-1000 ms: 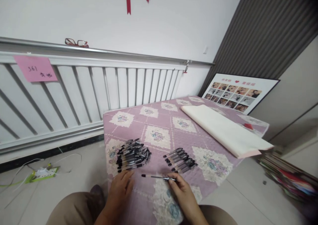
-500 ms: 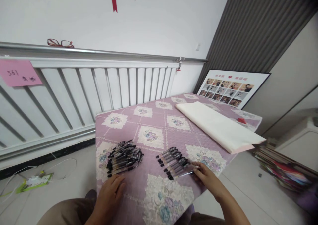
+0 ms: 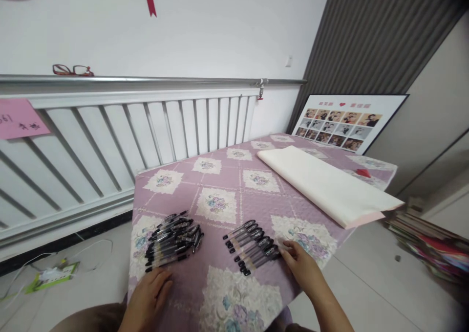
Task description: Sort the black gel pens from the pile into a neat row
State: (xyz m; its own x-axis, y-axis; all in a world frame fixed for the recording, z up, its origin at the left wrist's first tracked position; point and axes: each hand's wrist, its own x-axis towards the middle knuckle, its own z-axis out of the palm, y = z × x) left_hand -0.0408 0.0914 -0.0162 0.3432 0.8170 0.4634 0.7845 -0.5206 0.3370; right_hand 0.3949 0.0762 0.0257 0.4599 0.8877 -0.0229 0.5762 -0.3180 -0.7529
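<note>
My left hand point(image 3: 152, 293) rests on the tablecloth at the near left, holding nothing, its fingers loosely laid out. Just beyond its fingertips lies a jumbled pile of black-capped clear pens point(image 3: 174, 239). To the right, several similar pens point(image 3: 252, 246) lie side by side in a slanting row. My right hand point(image 3: 298, 263) is at the right end of this row, its fingers drawn together against the end of the nearest pen. Its thumb is mostly hidden, and the exact grip is hard to see.
A purple floral tablecloth point(image 3: 190, 293) covers the table. A folded cream sheet point(image 3: 326, 185) lies to the right, with a red object point(image 3: 363, 172) beyond it. A photo board point(image 3: 348, 121) stands at the back. A white radiator point(image 3: 183, 126) runs along the left wall.
The lowest pen in the row, tilted away from the others before, now lies in line with them. My right hand stays at its end. The view has shifted slightly.
</note>
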